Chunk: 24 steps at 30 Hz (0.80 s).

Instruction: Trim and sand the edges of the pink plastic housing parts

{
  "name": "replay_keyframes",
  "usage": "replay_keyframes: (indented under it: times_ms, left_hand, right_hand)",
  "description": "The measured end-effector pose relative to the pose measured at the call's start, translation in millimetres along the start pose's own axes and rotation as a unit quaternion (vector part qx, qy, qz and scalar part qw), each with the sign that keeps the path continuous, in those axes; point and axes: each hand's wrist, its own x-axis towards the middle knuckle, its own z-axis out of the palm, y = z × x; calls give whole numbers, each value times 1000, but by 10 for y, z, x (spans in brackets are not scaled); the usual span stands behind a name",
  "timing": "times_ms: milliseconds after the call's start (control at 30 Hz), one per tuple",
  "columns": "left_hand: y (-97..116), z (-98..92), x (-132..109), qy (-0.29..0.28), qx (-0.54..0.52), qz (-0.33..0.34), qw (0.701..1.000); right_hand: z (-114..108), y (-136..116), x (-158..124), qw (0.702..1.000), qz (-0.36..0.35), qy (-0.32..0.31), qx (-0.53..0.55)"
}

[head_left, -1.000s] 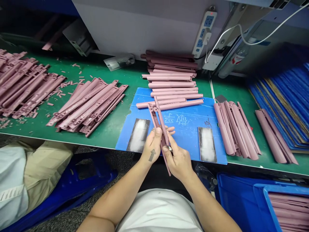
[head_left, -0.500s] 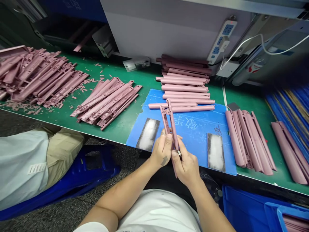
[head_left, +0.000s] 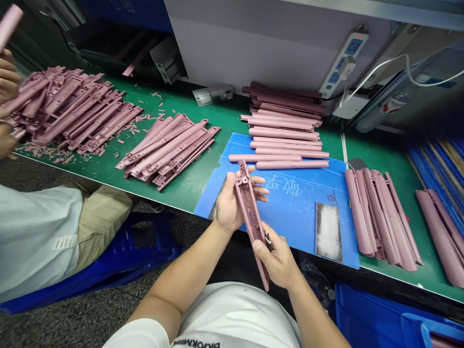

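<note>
A long pink plastic shell (head_left: 250, 205) slants between my hands over the front edge of the bench, its hollow, ribbed inner side facing me. My left hand (head_left: 229, 205) cradles its upper half, thumb along the left edge and fingertips spread out beyond the right edge. Lower down, my right hand (head_left: 279, 258) grips the shell with the thumb across its inner face. A small dark tool (head_left: 268, 241), partly hidden, sticks out from the right hand's fingers; its kind is unclear. Behind the shell's tip lie pink shells (head_left: 292, 165) in a row.
A blue sheet (head_left: 290, 212) covers the bench here, with a worn grey-white pad (head_left: 328, 232) on it. More shells stand right (head_left: 380, 217) and lie left (head_left: 170, 150). A co-worker's hands (head_left: 7, 82) are beside a heap of pink parts (head_left: 79, 111). A power strip (head_left: 344, 63) hangs behind.
My left hand has slid up the shell and its fingers have spread. The shell has turned to show its broad inner side and sits slightly lower. A co-worker's hands have appeared at the left.
</note>
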Motion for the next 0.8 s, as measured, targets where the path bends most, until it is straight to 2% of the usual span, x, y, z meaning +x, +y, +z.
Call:
replay_keyframes:
  times_ms: [100,233,333,467,600,800]
  left_hand:
    - [42,37,11,16,-4,12,1000]
    - [-15,51,-52,69,58,51,995]
    - [-39,56,-80,89,82,66,990]
    - [-29,60,-71,92,66,60,992]
    - [-22,39,-47,114,82,62,988]
    - [-16,-9,-80,72,87,55,992]
  right_hand:
    - [38,-61,-6,998,5,8,-60]
    - [77,-127,-14,986,-2,24,-164]
    - [106,-131,-15,978,-7,36,-207]
    - [144,-115,-5,991,4,27,-128]
    - [196,-88,-10,992,14,82,-95]
    - [246,-20,-35,989,-1,137,-57]
